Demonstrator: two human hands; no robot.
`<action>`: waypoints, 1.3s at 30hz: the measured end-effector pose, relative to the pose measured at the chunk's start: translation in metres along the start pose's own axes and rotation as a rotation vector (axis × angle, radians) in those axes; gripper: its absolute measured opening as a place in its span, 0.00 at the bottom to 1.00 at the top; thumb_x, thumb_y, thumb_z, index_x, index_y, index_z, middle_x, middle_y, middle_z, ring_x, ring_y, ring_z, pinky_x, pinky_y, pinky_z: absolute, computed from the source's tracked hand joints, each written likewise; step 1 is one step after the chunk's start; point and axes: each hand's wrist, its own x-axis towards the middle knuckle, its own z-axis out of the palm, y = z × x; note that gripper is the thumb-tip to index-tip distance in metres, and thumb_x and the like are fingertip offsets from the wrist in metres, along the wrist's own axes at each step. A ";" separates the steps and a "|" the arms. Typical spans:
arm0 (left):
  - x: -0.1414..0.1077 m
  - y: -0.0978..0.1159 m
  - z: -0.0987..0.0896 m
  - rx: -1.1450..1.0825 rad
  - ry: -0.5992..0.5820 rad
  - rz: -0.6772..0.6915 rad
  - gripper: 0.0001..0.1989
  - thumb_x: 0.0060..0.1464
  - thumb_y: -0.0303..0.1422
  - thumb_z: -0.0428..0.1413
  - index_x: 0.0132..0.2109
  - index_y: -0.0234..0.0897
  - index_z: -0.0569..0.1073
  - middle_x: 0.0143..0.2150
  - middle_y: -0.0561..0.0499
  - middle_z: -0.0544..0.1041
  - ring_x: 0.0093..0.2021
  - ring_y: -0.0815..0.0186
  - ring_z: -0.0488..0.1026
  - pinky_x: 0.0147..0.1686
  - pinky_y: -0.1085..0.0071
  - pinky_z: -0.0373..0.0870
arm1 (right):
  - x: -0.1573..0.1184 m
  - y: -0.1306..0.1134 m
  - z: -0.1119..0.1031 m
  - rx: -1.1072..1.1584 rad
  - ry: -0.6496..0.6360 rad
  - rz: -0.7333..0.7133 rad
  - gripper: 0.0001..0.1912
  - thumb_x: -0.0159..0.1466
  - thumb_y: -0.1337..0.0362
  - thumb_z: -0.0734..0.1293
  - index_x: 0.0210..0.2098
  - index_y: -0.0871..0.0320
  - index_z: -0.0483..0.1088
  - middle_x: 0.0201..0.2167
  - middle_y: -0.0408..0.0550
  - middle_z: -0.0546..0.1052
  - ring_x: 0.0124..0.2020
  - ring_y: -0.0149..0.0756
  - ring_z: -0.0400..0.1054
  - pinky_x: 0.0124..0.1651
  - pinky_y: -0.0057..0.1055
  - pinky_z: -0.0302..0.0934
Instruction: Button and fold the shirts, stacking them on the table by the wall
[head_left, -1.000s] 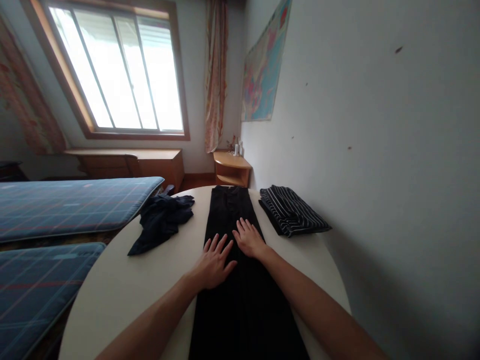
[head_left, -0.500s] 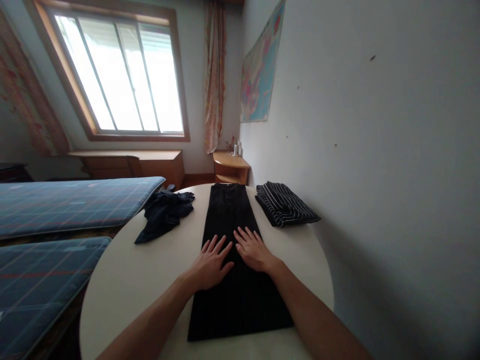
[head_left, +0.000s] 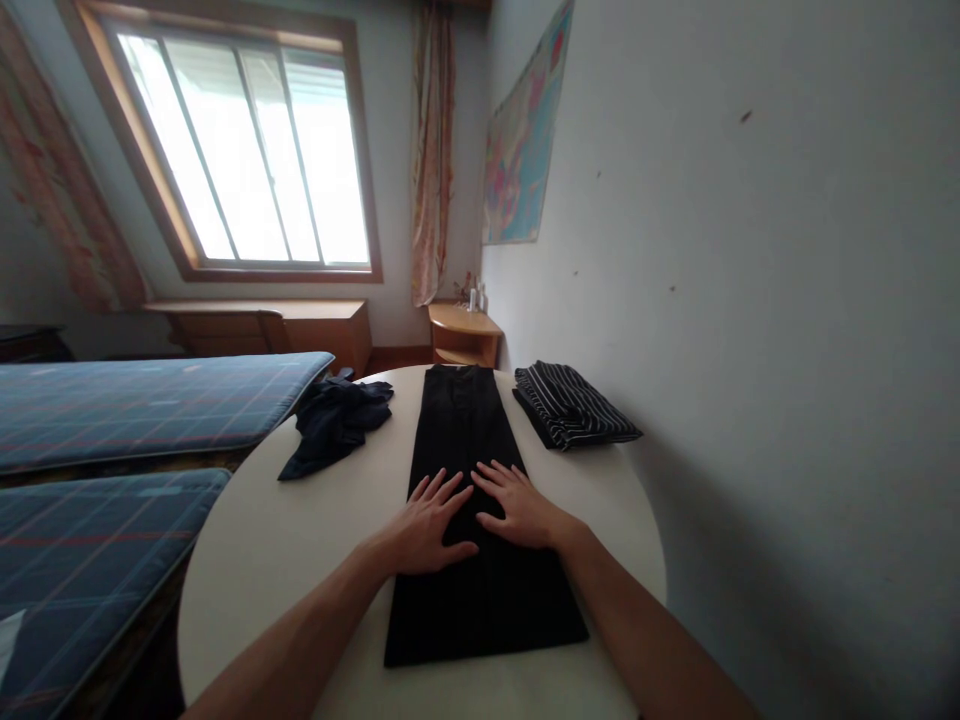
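Note:
A long black garment (head_left: 487,610) lies flat down the middle of the round white table (head_left: 255,590), narrower at its far end. My left hand (head_left: 429,525) rests palm down on its left part, fingers spread. On its right part lies my right hand (head_left: 517,508), also flat with the fingers apart. Neither hand grips anything. At the far left of the table is a crumpled dark blue cloth (head_left: 337,420). A folded black garment with white stripes (head_left: 574,405) sits at the far right edge.
Two beds with blue plaid mattresses (head_left: 142,410) stand left of the table. A white wall (head_left: 750,350) runs close along the right side. Beyond the table are a wooden corner shelf (head_left: 465,320), a desk (head_left: 322,312) and a window (head_left: 247,150).
The right hand has shifted slightly right, and its thumb now points out to the left. The left thumb is spread a little further. The whole view has moved slightly.

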 end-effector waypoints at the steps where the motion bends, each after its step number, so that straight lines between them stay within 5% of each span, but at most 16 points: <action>1: 0.000 0.000 0.000 0.004 -0.004 0.002 0.43 0.57 0.59 0.50 0.72 0.44 0.50 0.75 0.45 0.45 0.73 0.47 0.36 0.69 0.46 0.40 | 0.000 -0.001 0.000 -0.004 -0.001 0.010 0.39 0.65 0.46 0.60 0.71 0.52 0.49 0.73 0.47 0.47 0.73 0.48 0.36 0.71 0.52 0.29; 18: 0.014 -0.014 -0.001 -0.009 0.064 0.002 0.40 0.56 0.56 0.54 0.70 0.45 0.57 0.74 0.45 0.50 0.73 0.48 0.41 0.68 0.46 0.42 | 0.018 0.005 0.005 -0.058 0.043 0.091 0.38 0.67 0.44 0.58 0.71 0.48 0.47 0.73 0.45 0.44 0.73 0.51 0.32 0.71 0.54 0.30; 24: 0.002 -0.015 -0.014 -0.084 0.125 0.059 0.28 0.59 0.44 0.56 0.64 0.43 0.66 0.66 0.45 0.66 0.68 0.54 0.59 0.66 0.55 0.55 | 0.011 0.007 0.005 0.003 0.127 0.046 0.34 0.66 0.44 0.61 0.68 0.51 0.58 0.71 0.49 0.54 0.72 0.49 0.42 0.71 0.52 0.35; 28: -0.007 -0.038 -0.030 -0.107 0.272 -0.025 0.17 0.59 0.37 0.55 0.55 0.42 0.73 0.56 0.46 0.75 0.57 0.57 0.71 0.59 0.61 0.65 | 0.004 0.013 -0.002 0.066 0.221 0.006 0.26 0.66 0.51 0.64 0.60 0.54 0.68 0.64 0.51 0.66 0.67 0.45 0.55 0.69 0.48 0.44; 33: -0.014 -0.074 -0.037 -0.143 0.295 -0.248 0.16 0.59 0.38 0.52 0.52 0.41 0.73 0.42 0.48 0.79 0.41 0.59 0.76 0.44 0.64 0.71 | -0.003 0.028 -0.016 0.078 0.377 0.073 0.13 0.65 0.60 0.64 0.46 0.56 0.75 0.49 0.51 0.77 0.52 0.41 0.68 0.59 0.38 0.58; 39: -0.012 -0.082 -0.027 -0.199 0.314 -0.197 0.15 0.56 0.36 0.54 0.51 0.42 0.71 0.44 0.50 0.79 0.40 0.62 0.75 0.44 0.65 0.71 | -0.002 0.048 -0.016 0.001 0.452 0.268 0.16 0.64 0.63 0.62 0.49 0.57 0.73 0.50 0.52 0.76 0.52 0.43 0.68 0.59 0.39 0.57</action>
